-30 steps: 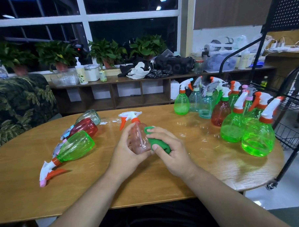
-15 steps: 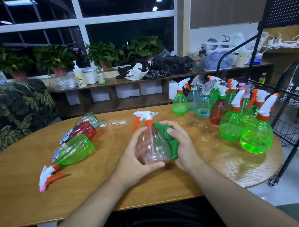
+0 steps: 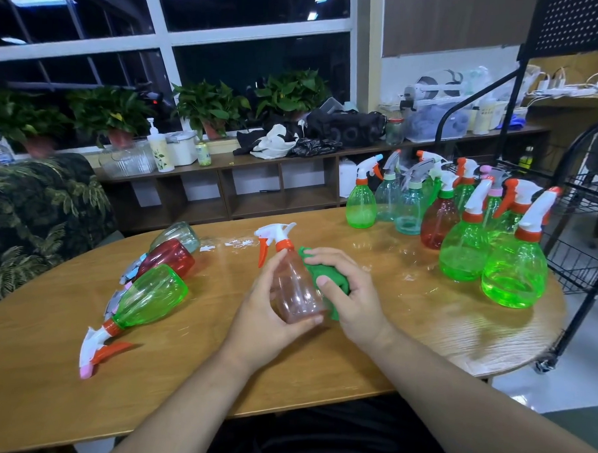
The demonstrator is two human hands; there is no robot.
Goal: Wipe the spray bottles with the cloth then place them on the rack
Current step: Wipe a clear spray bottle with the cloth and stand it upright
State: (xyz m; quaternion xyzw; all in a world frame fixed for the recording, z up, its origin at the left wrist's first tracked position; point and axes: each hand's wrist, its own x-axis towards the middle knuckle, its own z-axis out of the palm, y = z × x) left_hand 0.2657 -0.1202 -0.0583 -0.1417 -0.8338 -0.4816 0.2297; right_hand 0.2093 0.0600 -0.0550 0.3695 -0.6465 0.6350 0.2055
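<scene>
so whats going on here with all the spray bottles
A person is wiping a pinkish clear spray bottle over the wooden table. The left hand grips the bottle while the right hand holds a green cloth against its side. Three other bottles lie on their sides to the left, and a cluster of upright bottles stands to the right, near the black wire rack.
</scene>
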